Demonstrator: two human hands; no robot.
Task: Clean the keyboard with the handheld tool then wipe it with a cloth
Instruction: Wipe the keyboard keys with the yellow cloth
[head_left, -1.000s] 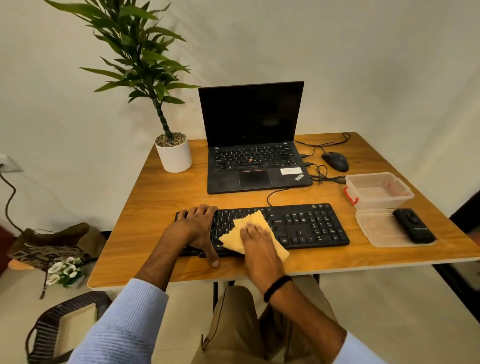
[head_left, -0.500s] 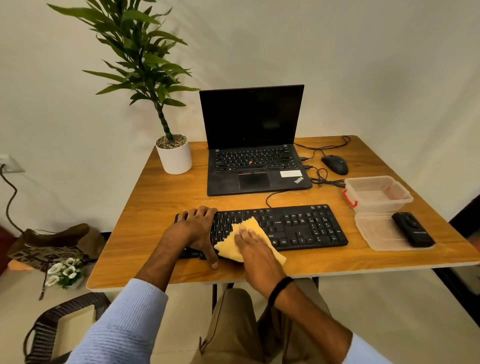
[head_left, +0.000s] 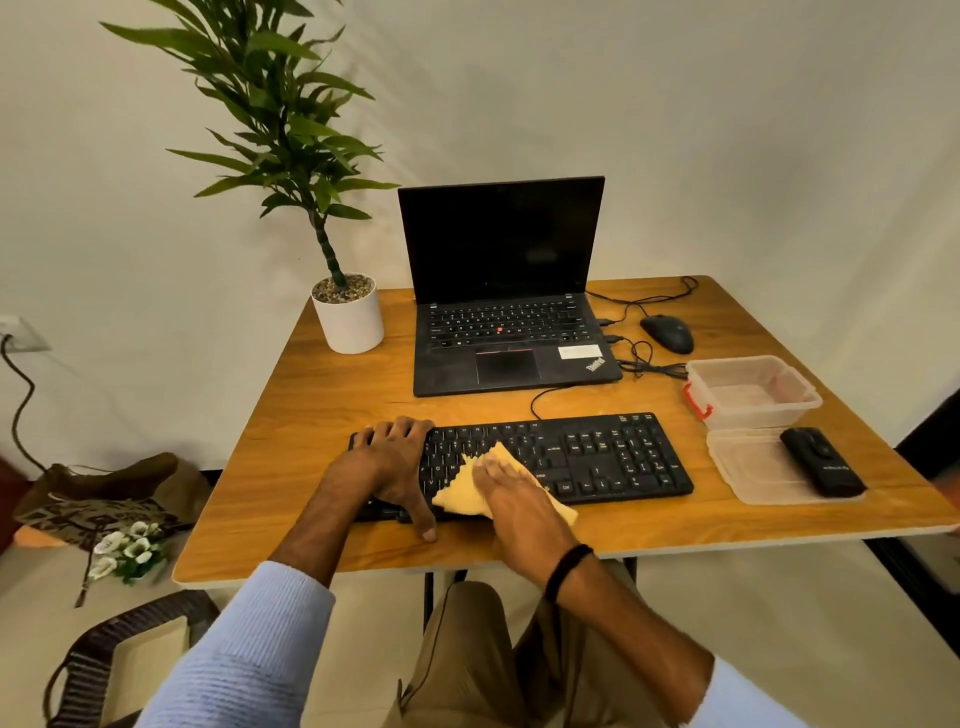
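Your left hand (head_left: 387, 467) spans the left end of the keyboard (head_left: 597, 457), fingers bent over its far edge and thumb down at the near edge, clamping it to the table (head_left: 291, 447). Your right hand (head_left: 511, 493) lies flat on the yellow cloth (head_left: 457, 491), fingers straight and close together, pressing it onto the keys just beside your left thumb. Off to your right, well apart, what looks like the black handheld tool (head_left: 823, 462) rests on a clear lid (head_left: 743, 462).
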